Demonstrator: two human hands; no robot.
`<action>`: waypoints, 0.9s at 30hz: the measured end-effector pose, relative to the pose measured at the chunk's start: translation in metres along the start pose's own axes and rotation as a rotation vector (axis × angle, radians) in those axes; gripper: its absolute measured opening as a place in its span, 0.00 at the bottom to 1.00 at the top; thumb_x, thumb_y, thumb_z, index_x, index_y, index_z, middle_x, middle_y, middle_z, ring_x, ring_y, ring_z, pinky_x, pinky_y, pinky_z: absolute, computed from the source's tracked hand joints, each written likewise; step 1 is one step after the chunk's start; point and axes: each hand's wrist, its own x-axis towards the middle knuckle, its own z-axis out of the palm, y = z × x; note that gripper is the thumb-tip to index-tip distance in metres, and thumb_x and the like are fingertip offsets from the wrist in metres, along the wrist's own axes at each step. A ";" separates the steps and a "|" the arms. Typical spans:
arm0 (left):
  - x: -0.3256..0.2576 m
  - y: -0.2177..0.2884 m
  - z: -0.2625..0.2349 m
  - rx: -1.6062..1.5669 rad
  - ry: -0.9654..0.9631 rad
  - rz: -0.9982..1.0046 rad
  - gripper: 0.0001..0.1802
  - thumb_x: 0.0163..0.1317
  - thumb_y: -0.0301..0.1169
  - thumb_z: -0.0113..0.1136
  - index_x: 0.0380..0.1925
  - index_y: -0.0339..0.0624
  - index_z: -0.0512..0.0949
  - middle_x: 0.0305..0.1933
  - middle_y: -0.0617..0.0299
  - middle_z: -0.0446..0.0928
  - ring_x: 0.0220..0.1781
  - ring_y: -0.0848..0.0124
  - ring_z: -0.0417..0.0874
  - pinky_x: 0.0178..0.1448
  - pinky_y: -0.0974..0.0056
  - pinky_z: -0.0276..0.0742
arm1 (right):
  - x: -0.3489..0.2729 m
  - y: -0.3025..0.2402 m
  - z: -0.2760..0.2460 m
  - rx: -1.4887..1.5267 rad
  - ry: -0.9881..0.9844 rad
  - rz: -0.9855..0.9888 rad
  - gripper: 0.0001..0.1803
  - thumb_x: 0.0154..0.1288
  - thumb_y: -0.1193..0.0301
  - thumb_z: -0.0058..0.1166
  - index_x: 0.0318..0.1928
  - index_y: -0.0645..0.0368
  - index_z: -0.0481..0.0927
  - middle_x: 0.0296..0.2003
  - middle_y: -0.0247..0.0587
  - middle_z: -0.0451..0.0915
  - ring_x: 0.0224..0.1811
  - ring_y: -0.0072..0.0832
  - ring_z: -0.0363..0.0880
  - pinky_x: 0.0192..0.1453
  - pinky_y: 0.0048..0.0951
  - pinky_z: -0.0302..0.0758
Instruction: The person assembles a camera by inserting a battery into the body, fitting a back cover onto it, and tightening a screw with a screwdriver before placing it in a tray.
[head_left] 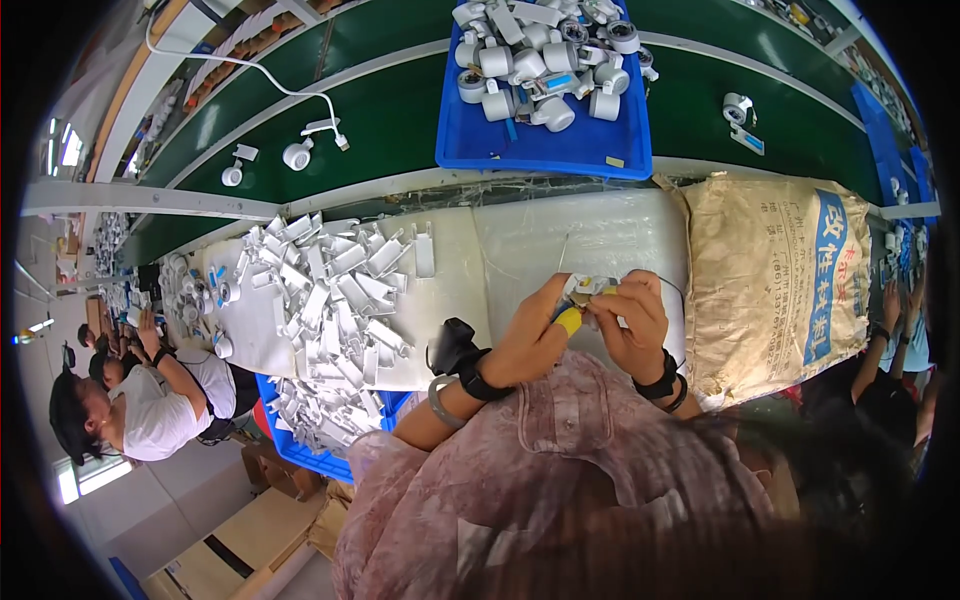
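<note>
In front of my body, both hands are close together over the bench. My left hand (533, 338) is closed around a tool with a yellow-and-blue handle (568, 319); its working end is hidden, so its exact kind cannot be told. The fingers of my right hand (637, 325) pinch a small white part (592, 287) against the left fingertips. Most of that part is covered by fingers. Left of my hands lies a loose pile of white channel-shaped brackets (335, 290), with a single bracket (424, 253) at its near-right side.
A blue bin (545, 160) of white round camera-like housings (530, 65) stands on the green shelf ahead. To the right lies a brown paper sack (735, 290). Another blue bin (300, 455) with brackets sits at lower left. Co-workers (165, 410) are at both sides.
</note>
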 end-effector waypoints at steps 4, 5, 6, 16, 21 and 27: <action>0.000 0.001 -0.001 0.013 -0.025 -0.003 0.14 0.65 0.25 0.47 0.50 0.38 0.68 0.32 0.66 0.71 0.30 0.81 0.70 0.33 0.73 0.68 | 0.003 0.000 -0.002 0.001 -0.044 0.032 0.14 0.45 0.79 0.68 0.35 0.55 0.83 0.29 0.34 0.75 0.32 0.35 0.71 0.43 0.34 0.68; 0.000 -0.001 0.000 0.030 -0.017 0.039 0.14 0.66 0.26 0.46 0.51 0.39 0.68 0.32 0.67 0.71 0.30 0.82 0.70 0.32 0.74 0.67 | 0.003 0.001 -0.002 0.009 -0.064 0.027 0.14 0.45 0.79 0.68 0.35 0.55 0.83 0.29 0.35 0.75 0.32 0.36 0.71 0.44 0.35 0.67; 0.000 -0.003 0.001 0.045 -0.010 0.083 0.14 0.67 0.26 0.46 0.52 0.39 0.67 0.32 0.67 0.71 0.30 0.82 0.70 0.32 0.74 0.67 | 0.004 0.001 -0.004 0.008 -0.065 0.028 0.14 0.45 0.79 0.68 0.35 0.55 0.83 0.29 0.35 0.75 0.32 0.36 0.71 0.44 0.35 0.67; -0.001 -0.008 0.002 0.106 0.027 -0.003 0.17 0.67 0.24 0.46 0.56 0.40 0.67 0.35 0.65 0.74 0.30 0.81 0.72 0.31 0.73 0.70 | 0.004 0.006 -0.009 0.019 -0.133 0.025 0.15 0.43 0.80 0.67 0.35 0.54 0.83 0.30 0.33 0.77 0.35 0.33 0.73 0.49 0.36 0.68; 0.002 -0.007 0.000 0.179 -0.012 0.065 0.22 0.63 0.21 0.47 0.58 0.33 0.64 0.46 0.45 0.75 0.48 0.51 0.78 0.54 0.59 0.72 | 0.004 0.009 -0.009 0.050 -0.123 0.003 0.15 0.44 0.81 0.67 0.35 0.54 0.83 0.30 0.33 0.77 0.35 0.32 0.74 0.49 0.36 0.69; 0.002 -0.012 0.001 0.187 -0.019 0.058 0.22 0.63 0.21 0.47 0.58 0.33 0.65 0.47 0.44 0.75 0.49 0.49 0.78 0.54 0.58 0.72 | 0.008 0.006 -0.012 0.066 -0.146 -0.004 0.13 0.45 0.80 0.66 0.34 0.55 0.83 0.30 0.33 0.78 0.34 0.31 0.74 0.50 0.37 0.69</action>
